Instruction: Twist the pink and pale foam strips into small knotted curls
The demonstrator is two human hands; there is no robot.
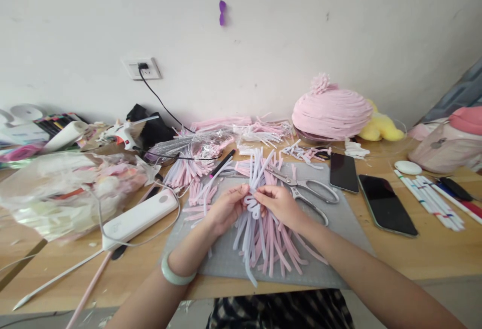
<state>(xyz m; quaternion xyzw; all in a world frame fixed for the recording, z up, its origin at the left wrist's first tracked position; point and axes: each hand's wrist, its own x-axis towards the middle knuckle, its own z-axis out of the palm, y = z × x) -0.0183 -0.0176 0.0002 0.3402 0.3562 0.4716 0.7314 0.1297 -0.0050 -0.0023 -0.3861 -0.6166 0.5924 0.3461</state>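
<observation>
Over the grey mat (339, 241), my left hand (229, 206) and my right hand (278, 206) meet at a folded pale lilac fuzzy stem (253, 207), which is bent into several small loops. Fingers of both hands are closed on it from either side. Beneath them spreads a heap of pink fuzzy strips (276, 248) and lilac strips (246, 241), fanned toward the mat's front edge. Metal scissors (301, 188) lie just right of my right hand, their blades partly under the strips. My fingertips hide part of the folded stem.
Two phones (342, 172) and several markers (433, 201) lie on the right. At the back stands a large pink pleated object (331, 113). On the left are a white elongated device (139, 218) with a cable, a plastic bag (71, 193) and a glue gun (126, 133).
</observation>
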